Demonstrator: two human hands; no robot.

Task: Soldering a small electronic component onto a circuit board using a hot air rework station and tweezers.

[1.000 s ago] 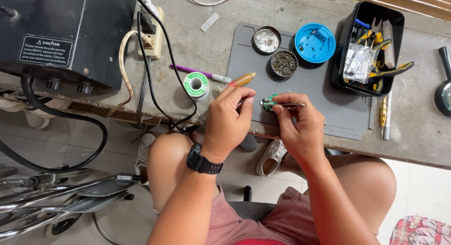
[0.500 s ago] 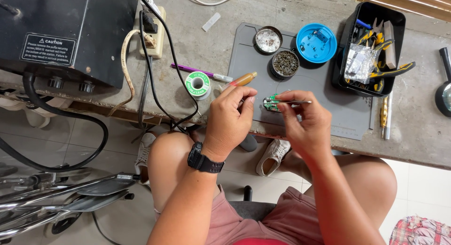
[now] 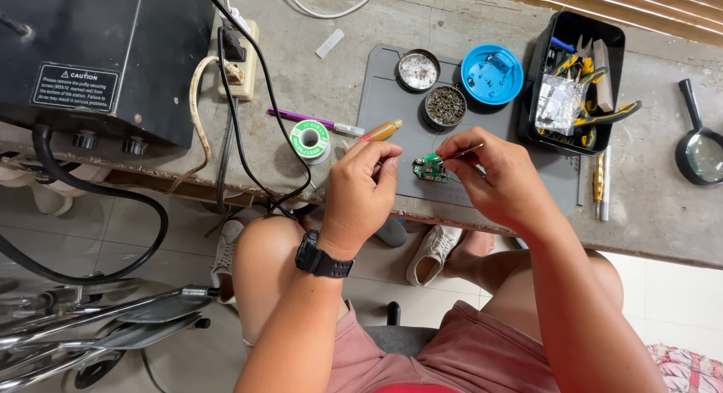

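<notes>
Seated at a concrete workbench point(image 3: 663, 212), we lean over a small green circuit board point(image 3: 430, 168) lying on the grey work mat point(image 3: 392, 107) at the centre of the frame. Our left hand point(image 3: 361, 193), with fingers curled, grips an amber-handled tool point(image 3: 380, 131), its tip angled toward the upper right. Our right hand point(image 3: 493, 174) pinches fine metal tweezers point(image 3: 465, 150), whose points touch the board's top edge. We judge this the placing or probing of a tiny part; the next move calls for a steady hand and a firm pinch. The board's long axis runs roughly left to right; the tweezers slope down to the left. Farther up sit a solder spool point(image 3: 309, 139), two round tins point(image 3: 431, 88), a blue lid point(image 3: 492, 73) and a black tool tray point(image 3: 538, 91).
</notes>
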